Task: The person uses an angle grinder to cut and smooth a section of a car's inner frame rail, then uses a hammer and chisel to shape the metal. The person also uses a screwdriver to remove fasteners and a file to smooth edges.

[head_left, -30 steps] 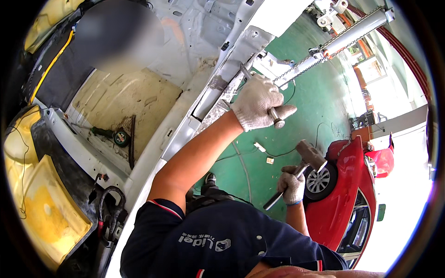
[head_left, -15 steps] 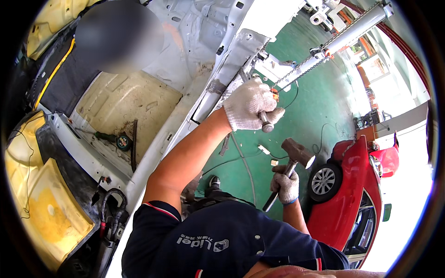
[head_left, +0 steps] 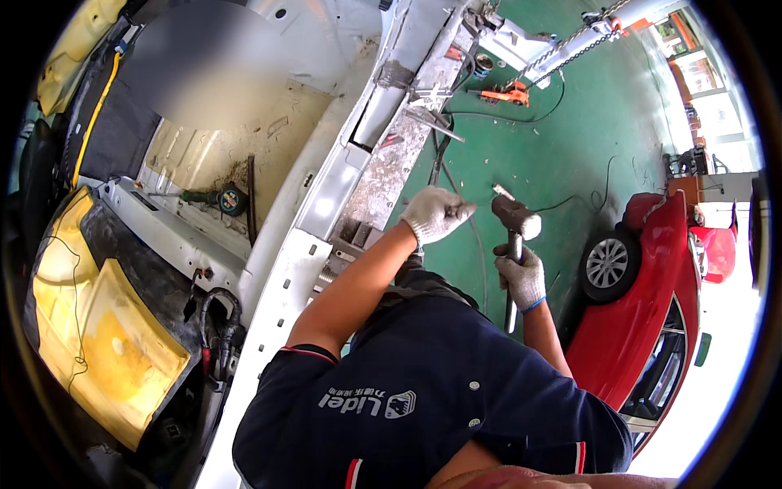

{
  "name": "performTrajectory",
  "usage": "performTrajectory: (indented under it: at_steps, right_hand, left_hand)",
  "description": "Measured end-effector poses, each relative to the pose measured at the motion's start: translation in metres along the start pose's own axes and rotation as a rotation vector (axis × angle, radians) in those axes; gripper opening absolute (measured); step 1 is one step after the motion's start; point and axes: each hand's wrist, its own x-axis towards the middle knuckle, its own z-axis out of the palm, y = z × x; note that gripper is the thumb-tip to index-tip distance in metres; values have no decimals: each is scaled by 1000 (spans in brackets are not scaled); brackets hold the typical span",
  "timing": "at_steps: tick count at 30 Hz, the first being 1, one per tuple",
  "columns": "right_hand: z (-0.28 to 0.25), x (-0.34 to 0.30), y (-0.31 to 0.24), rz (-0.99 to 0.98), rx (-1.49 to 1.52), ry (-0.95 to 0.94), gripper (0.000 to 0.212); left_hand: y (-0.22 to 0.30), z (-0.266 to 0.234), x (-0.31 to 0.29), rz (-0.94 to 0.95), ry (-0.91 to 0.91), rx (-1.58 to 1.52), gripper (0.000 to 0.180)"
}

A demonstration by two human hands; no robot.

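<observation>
My left hand (head_left: 437,217), in a white knitted glove, is closed in front of my body, just right of the car's bare metal sill (head_left: 330,196). Whatever its fingers may hold is hidden. In my right hand (head_left: 524,279), also gloved, is the handle of a short sledgehammer (head_left: 515,218). The heavy head points up and away from me, a little right of my left hand and apart from it. Beyond my left hand, a metal rod (head_left: 436,125) sticks out from clamp-like hardware along the sill.
A tape measure (head_left: 233,200) and a green-handled screwdriver (head_left: 195,196) lie inside the stripped car body. An orange chain hoist (head_left: 509,94) hangs by a chain near a pale metal beam (head_left: 521,49). Cables cross the green floor (head_left: 554,155). At right stands a red car (head_left: 631,326).
My left hand has drawn back toward my body and the round-headed metal bar in it no longer shows. The hammer is held more upright. The whole view has shifted.
</observation>
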Motion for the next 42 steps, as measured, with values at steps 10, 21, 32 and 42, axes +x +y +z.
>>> performTrajectory:
  at_steps: [10, 21, 32, 42]
  right_hand:
    - [-33, 15, 141, 337, -17, -58, 24]
    - [-64, 27, 196, 582, 197, 63, 15]
    - [-45, 53, 169, 404, 221, -37, 13]
    - [-33, 27, 180, 380, 159, -77, 19]
  left_hand:
    - [-198, 69, -64, -946, -688, 871, 49]
    - [36, -162, -22, -442, 430, 149, 34]
    - [-156, -287, -99, -1591, 134, 762, 41]
    - [-58, -320, -83, -827, 676, 673, 44]
